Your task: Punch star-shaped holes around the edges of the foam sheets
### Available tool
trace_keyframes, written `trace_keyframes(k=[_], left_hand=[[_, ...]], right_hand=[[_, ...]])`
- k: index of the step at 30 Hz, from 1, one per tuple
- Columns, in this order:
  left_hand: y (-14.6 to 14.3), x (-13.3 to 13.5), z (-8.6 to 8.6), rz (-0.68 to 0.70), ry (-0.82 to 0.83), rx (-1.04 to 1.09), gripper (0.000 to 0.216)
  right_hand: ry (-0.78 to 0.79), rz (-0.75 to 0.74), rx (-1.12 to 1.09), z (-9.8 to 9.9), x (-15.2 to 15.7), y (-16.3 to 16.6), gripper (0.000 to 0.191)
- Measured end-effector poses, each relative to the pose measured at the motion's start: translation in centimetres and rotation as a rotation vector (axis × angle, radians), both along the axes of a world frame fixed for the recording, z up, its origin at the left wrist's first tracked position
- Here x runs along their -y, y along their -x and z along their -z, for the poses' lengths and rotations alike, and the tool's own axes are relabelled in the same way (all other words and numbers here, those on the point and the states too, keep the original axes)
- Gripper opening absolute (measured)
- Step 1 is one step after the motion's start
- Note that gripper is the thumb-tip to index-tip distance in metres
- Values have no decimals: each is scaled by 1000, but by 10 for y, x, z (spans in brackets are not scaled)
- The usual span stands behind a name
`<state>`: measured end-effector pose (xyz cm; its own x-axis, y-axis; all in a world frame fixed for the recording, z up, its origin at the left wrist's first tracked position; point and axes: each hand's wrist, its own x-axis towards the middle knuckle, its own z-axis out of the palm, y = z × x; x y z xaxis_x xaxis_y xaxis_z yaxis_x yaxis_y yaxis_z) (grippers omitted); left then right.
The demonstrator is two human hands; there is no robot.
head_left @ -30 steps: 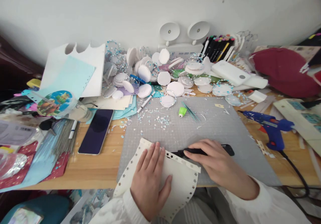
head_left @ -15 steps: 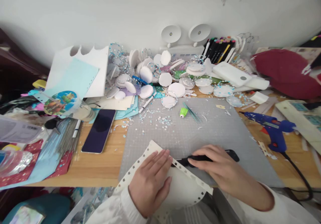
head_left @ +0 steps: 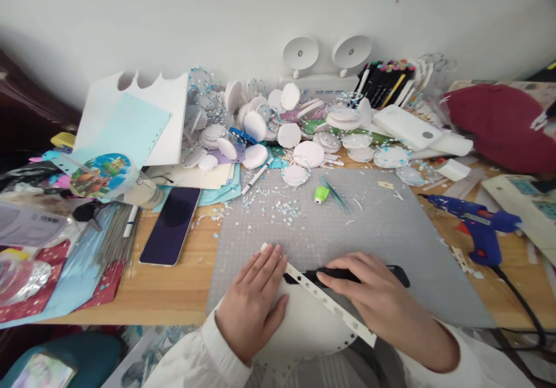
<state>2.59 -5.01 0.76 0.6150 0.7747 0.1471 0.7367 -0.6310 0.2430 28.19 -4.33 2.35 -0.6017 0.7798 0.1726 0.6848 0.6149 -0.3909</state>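
My left hand [head_left: 256, 301] lies flat, fingers stretched out, pressing a cream sheet of paper [head_left: 299, 324] against the mat near the desk's front edge. Small flower-shaped holes are punched along the sheet's borders. My right hand [head_left: 365, 286] is closed around a black utility knife [head_left: 397, 275], which lies nearly level. Its dark blade [head_left: 292, 276] passes beneath a narrow punched strip [head_left: 330, 301] along the sheet's upper right side and points toward my left fingers. The strip stands partly away from the sheet; its far end is under my left fingertips.
A grey cutting mat [head_left: 382, 231] carries a small green-capped bottle [head_left: 321, 194], teal tweezers [head_left: 336, 194] and scattered paper flowers [head_left: 284, 208]. A phone [head_left: 171, 226] lies left, a blue glue gun [head_left: 478, 220] right. White discs [head_left: 308, 153] are heaped behind.
The knife and my right hand have moved slightly left, with more blade showing past the strip. My left hand has shifted a little left, and the strip's lower end stands farther from the sheet.
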Motion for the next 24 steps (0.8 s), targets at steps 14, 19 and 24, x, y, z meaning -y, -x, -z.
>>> trace_keyframes(k=[14, 19, 24], left_hand=[[-1, 1, 1, -7, 1, 6, 56], [0, 2, 0, -9, 5, -11, 56], [-1, 2, 1, -130, -56, -31, 64]], right_hand=[[-46, 56, -25, 2, -8, 24, 39], [-31, 21, 19, -3, -13, 25, 38], [-23, 44, 102, -3, -14, 0, 43]])
